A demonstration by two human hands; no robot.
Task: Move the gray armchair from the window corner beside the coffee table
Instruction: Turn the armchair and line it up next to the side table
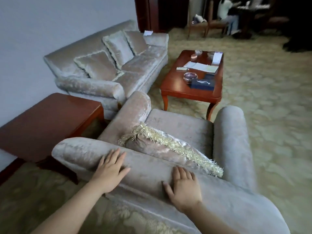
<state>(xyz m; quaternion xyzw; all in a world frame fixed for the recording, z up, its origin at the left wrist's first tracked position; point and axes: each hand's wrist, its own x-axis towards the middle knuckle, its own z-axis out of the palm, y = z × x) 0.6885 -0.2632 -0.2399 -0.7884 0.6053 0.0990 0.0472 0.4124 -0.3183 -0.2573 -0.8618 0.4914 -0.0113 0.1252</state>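
The gray velvet armchair fills the lower middle of the head view, seen from behind its backrest. A fringed cushion leans inside against the backrest. My left hand presses flat on the top of the backrest, fingers straight. My right hand lies flat on the back of the backrest further right, fingers spread. The red-brown coffee table stands just beyond the chair's front, its near legs close to the chair's seat and right arm.
A matching sofa with three cushions stands at the left wall. A red-brown side table sits left of the armchair. Papers, a tissue box and an ashtray lie on the coffee table. Patterned carpet spreads right. A person sits far back.
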